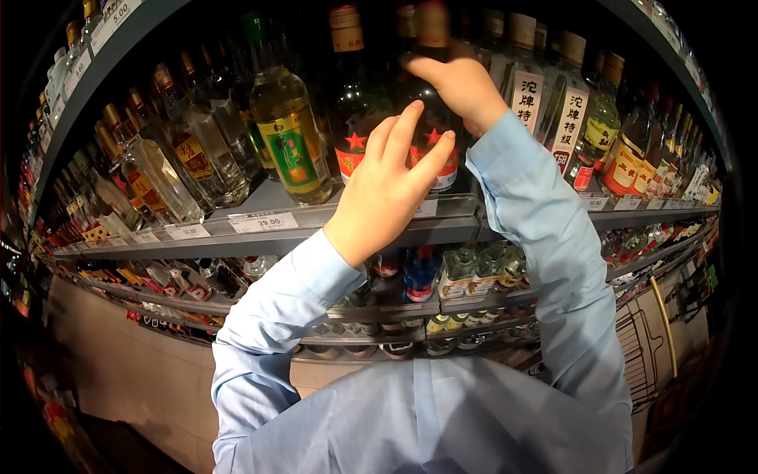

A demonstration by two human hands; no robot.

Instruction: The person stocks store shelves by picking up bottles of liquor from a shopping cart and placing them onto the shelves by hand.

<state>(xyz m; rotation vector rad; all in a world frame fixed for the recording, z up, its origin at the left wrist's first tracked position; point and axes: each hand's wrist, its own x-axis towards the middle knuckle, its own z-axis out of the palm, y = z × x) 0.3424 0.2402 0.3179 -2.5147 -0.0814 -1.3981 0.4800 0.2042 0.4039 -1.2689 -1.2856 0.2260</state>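
My right hand (464,88) is closed round the neck of a dark green glass bottle (433,28) with a gold-brown cap and a red-star label. That bottle stands on the shelf. My left hand (383,178) has its fingers spread in front of the bottle's lower part and partly hides it; whether it touches the glass I cannot tell. Just left stands a similar dark bottle (359,99) with a red star, its label half covered by my left hand. Further left is a clear bottle of yellowish liquor (290,146) with a green label.
Clear liquor bottles (158,170) line the shelf at left. Boxy bottles with white labels (525,99) stand close to my right hand. A price-tag rail (264,222) edges the shelf. Lower shelves hold more bottles (418,276). A wire rack or basket (636,347) is at lower right.
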